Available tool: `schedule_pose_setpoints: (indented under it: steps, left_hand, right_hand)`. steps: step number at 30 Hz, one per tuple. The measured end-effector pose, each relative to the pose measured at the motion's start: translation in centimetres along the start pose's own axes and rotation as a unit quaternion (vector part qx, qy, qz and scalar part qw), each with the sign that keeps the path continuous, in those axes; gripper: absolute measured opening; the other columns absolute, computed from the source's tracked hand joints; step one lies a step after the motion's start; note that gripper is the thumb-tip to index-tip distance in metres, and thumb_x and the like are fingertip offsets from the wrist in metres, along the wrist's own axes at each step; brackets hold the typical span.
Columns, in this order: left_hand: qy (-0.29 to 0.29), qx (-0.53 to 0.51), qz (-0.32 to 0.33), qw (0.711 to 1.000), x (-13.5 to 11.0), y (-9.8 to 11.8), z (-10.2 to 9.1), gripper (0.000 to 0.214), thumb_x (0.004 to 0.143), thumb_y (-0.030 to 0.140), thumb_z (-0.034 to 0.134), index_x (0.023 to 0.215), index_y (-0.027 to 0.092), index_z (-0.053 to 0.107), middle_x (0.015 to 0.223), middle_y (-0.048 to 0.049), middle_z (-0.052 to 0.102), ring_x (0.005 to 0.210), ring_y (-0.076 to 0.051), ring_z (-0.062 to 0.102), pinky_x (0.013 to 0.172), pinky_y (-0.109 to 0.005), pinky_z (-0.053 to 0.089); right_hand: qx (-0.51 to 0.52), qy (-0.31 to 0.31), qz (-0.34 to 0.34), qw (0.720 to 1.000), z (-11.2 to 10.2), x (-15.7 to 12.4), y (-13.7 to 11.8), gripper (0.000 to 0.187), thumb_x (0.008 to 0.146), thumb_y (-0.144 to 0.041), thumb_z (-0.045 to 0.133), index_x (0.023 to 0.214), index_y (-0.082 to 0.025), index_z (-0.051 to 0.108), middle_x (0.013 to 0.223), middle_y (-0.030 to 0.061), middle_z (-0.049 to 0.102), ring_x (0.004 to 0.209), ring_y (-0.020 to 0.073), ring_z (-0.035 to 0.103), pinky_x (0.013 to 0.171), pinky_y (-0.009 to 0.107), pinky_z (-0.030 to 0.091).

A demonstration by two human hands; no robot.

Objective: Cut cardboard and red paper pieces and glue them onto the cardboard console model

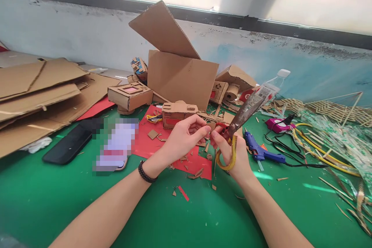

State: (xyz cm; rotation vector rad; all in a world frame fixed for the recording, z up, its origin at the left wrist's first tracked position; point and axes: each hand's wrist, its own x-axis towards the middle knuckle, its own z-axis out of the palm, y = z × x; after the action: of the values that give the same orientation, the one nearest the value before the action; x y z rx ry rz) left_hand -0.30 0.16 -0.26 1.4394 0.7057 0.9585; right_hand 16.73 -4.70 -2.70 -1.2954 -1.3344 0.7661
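Observation:
My right hand [236,159] holds a pair of scissors [242,114] by its yellow and red handles, the worn blades pointing up and away to the right. Its thumb and fingertip also meet in a pinch. Close beside it, my left hand [186,135] is closed, thumb against fingers; whatever lies between them is too small or hidden to make out. Just behind the left hand stands a small cardboard camera model [177,112]. Under the hands lies a red paper sheet [151,143] strewn with cardboard scraps.
A blue glue gun [261,149] lies at the right, its cord trailing past a yellow hoop [322,153]. Two phones, one black [68,143], lie at the left near stacked cardboard sheets [37,104]. Behind are a cardboard box model [130,95], tall cardboard panels [181,75] and a plastic bottle [276,81].

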Motion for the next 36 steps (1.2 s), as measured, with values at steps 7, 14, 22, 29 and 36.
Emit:
schedule_pose_setpoints:
  steps: [7, 14, 22, 29, 36]
  left_hand:
    - [-0.036, 0.028, 0.003, 0.999, -0.05, -0.11, -0.23, 0.028, 0.098, 0.047, 0.064, 0.091, 0.020, 0.064, 0.084, -0.0023, 0.069, 0.073, -0.015, 0.067, 0.071, -0.027, 0.057]
    - [-0.032, -0.022, -0.015, 0.999, 0.11, -0.38, -0.20, 0.028, 0.094, 0.047, 0.070, 0.101, 0.021, 0.064, 0.077, -0.0007, 0.068, 0.073, -0.016, 0.069, 0.071, -0.028, 0.059]
    - [-0.040, -0.017, -0.010, 0.999, 0.17, -0.61, -0.27, 0.028, 0.095, 0.045, 0.069, 0.104, 0.019, 0.069, 0.080, -0.0039, 0.072, 0.081, -0.018, 0.072, 0.073, -0.029, 0.060]
    - [0.003, -0.044, -0.004, 0.999, 0.40, -0.61, -0.01, 0.029, 0.084, 0.038, 0.083, 0.095, 0.016, 0.066, 0.106, -0.0077, 0.073, 0.079, -0.015, 0.070, 0.072, -0.028, 0.060]
    - [0.062, -0.066, 0.024, 0.996, 0.78, -0.95, -0.22, 0.031, 0.081, 0.038, 0.085, 0.097, 0.016, 0.069, 0.090, -0.0031, 0.070, 0.068, -0.011, 0.065, 0.065, -0.024, 0.057]
  right_hand:
    - [0.031, 0.058, 0.010, 0.998, 0.26, 0.14, 0.24, 0.032, 0.090, -0.052, 0.074, 0.097, -0.022, 0.063, 0.079, -0.0001, 0.064, 0.070, 0.0156, 0.059, 0.063, 0.027, 0.048]
    - [0.025, 0.051, 0.007, 0.998, 0.34, 0.27, 0.33, 0.034, 0.091, -0.054, 0.072, 0.094, -0.022, 0.061, 0.078, -0.0009, 0.062, 0.069, 0.0149, 0.059, 0.064, 0.028, 0.050]
    - [0.028, 0.095, 0.012, 0.995, 0.70, 0.40, 0.09, 0.041, 0.086, -0.059, 0.075, 0.093, -0.021, 0.062, 0.080, -0.0001, 0.062, 0.069, 0.0151, 0.058, 0.063, 0.028, 0.049]
    - [0.065, 0.038, 0.013, 0.997, 0.43, 0.39, 0.12, 0.035, 0.090, -0.055, 0.072, 0.097, -0.021, 0.065, 0.082, 0.0013, 0.065, 0.071, 0.0160, 0.062, 0.066, 0.029, 0.053]
    - [0.034, -0.022, 0.030, 0.999, 0.22, 0.57, -0.06, 0.041, 0.089, -0.063, 0.067, 0.092, -0.022, 0.061, 0.081, 0.0017, 0.063, 0.071, 0.0171, 0.059, 0.067, 0.032, 0.051]
